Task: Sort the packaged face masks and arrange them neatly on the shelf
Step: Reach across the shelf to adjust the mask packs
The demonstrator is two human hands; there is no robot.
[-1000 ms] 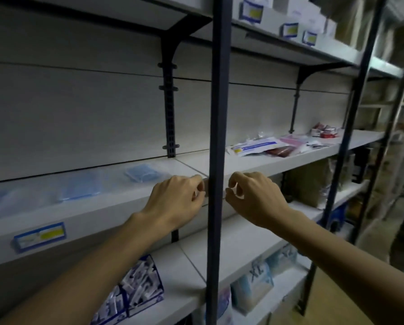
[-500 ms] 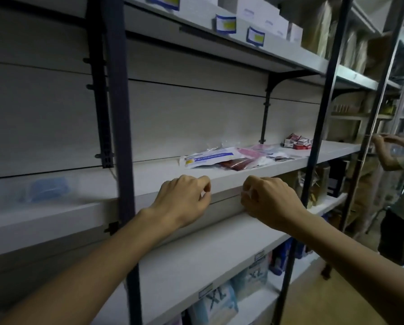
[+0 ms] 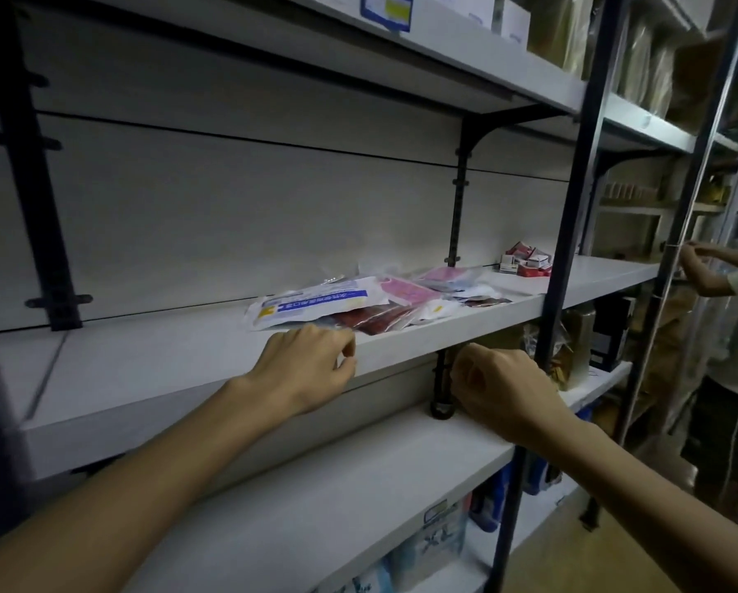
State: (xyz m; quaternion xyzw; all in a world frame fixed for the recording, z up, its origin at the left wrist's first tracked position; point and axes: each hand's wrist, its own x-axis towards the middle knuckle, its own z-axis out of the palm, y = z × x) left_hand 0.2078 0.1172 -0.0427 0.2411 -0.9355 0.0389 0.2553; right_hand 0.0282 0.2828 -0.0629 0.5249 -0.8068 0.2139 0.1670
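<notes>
The mask packets (image 3: 337, 303) now lie just beyond my left hand (image 3: 305, 370), closer than a moment ago, heaped mid-shelf (image 3: 166, 357). Both fists are curled, my right hand (image 3: 497, 389) below the shelf edge. My fingertips are hidden, so I can't tell whether either pinches anything. Lower packets blur together.

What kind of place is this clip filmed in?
Probably a pharmacy or medical-supply stockroom: long metal shelves with price labels on the edges, a loose pile of packaged masks, small boxes further along.
</notes>
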